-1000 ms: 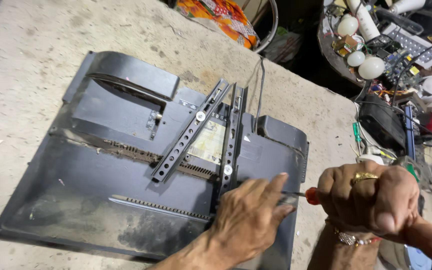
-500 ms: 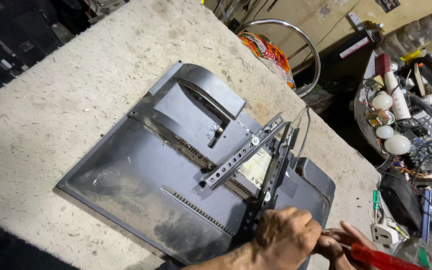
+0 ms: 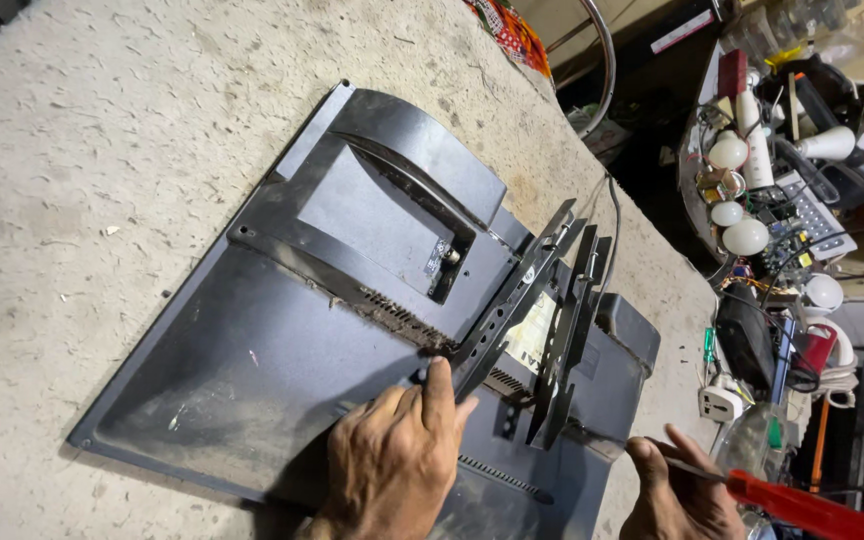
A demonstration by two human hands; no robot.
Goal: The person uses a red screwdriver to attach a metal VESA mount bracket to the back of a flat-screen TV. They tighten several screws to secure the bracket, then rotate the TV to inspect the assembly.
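Note:
A dusty black flat-screen set (image 3: 282, 340) lies face down on a rough stone slab (image 3: 102, 130). Two black slotted metal mounting brackets (image 3: 527, 300) run across its back. My left hand (image 3: 392, 460) rests flat on the back panel, its fingertips touching the lower end of the nearer bracket. My right hand (image 3: 677, 495) grips a red-handled screwdriver (image 3: 802, 505); the shaft points toward the lower end of the second bracket (image 3: 567, 350). The tip is hidden behind my fingers.
A cluttered surface at the right holds white bulbs (image 3: 737, 225), circuit boards (image 3: 802, 215), cables and a white plug adapter (image 3: 722, 400). A black cord (image 3: 612, 215) leaves the set's top edge. A chrome ring (image 3: 602, 60) and patterned cloth (image 3: 517, 35) lie beyond the slab.
The view has swung and closed in on the set. My left hand moved from beside the right hand to the nearer bracket's end. My right hand stayed low right with the screwdriver.

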